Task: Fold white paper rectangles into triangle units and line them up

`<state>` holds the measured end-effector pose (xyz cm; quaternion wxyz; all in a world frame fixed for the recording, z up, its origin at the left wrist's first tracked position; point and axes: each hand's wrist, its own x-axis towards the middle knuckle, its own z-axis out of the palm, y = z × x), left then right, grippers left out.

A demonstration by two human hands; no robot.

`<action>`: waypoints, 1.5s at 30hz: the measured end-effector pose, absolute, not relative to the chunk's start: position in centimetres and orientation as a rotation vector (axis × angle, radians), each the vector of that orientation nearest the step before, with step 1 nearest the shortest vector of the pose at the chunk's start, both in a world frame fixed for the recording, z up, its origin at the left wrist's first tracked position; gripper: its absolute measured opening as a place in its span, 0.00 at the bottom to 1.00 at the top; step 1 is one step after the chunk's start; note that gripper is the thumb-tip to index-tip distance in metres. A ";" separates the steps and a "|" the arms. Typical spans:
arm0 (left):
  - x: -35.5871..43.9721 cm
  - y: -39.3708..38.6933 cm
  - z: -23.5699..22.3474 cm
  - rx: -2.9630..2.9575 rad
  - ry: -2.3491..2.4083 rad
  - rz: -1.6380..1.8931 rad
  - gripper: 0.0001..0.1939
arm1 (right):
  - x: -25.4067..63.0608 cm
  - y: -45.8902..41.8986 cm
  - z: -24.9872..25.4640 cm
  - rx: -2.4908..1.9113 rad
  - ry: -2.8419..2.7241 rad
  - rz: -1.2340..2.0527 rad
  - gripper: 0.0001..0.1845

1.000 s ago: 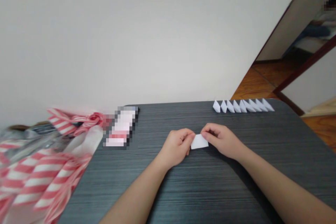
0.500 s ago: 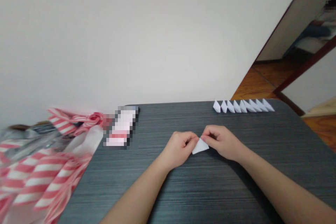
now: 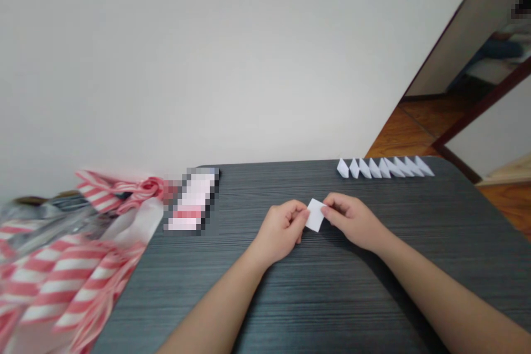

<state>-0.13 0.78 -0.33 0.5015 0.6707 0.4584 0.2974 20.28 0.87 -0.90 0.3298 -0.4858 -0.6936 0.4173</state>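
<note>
A small white paper rectangle (image 3: 315,214) stands tilted above the table, pinched between both hands. My left hand (image 3: 282,230) grips its left edge, and my right hand (image 3: 350,222) grips its right edge. The hands sit close together near the middle of the dark grey wood-grain table (image 3: 265,310). Fingers hide part of the paper's sides. Toward the far edge stands a tight row of several folded white paper pieces (image 3: 385,167), well beyond my fingertips.
A pink-and-white striped bag (image 3: 62,282) bulges over the table's left side. A pixelated flat object (image 3: 193,202) lies at the far left of the tabletop. A white wall (image 3: 207,66) rises behind the table, and a wooden floor (image 3: 402,133) shows at the right.
The paper has gone from a folded triangular shape to an opened rectangle, now held more upright. Both hands have shifted slightly apart around it. The row of folded pieces has not moved.
</note>
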 end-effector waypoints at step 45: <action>-0.2 0.9 -0.2 1.654 1.067 0.632 0.17 | 20.1 0.4 -0.5 -0.998 -2.008 0.743 0.06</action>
